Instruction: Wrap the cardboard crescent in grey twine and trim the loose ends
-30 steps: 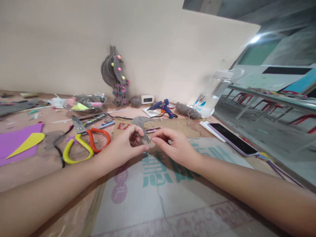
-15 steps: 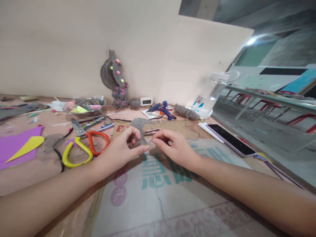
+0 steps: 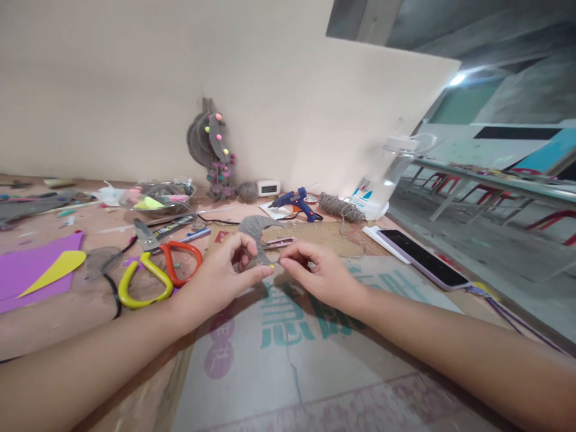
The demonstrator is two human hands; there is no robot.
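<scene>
A grey, yarn-wrapped crescent (image 3: 254, 227) is held by my left hand (image 3: 227, 270), thumb and fingers closed at its lower end, where a small yellow spot shows. Just right of that tip, my right hand (image 3: 317, 270) pinches what looks like a thin grey strand. Both hands are above a printed board (image 3: 252, 384) with green and purple characters. A thin strand (image 3: 294, 375) hangs or lies below them. Behind the hands lies a small pink-handled tool (image 3: 281, 242).
Scissors (image 3: 144, 282) and a purple sheet (image 3: 40, 264) lie left. Behind stand a pompom-decorated grey ornament (image 3: 209, 141), a clock (image 3: 268, 188), a blue glue gun (image 3: 297, 201), a yarn bundle (image 3: 339, 207) and a bottle (image 3: 373, 186). A phone (image 3: 423, 258) lies right.
The view has shifted slightly, so things sit a little lower and further right. My right hand is slightly nearer the crescent's tip. Both grips look the same.
</scene>
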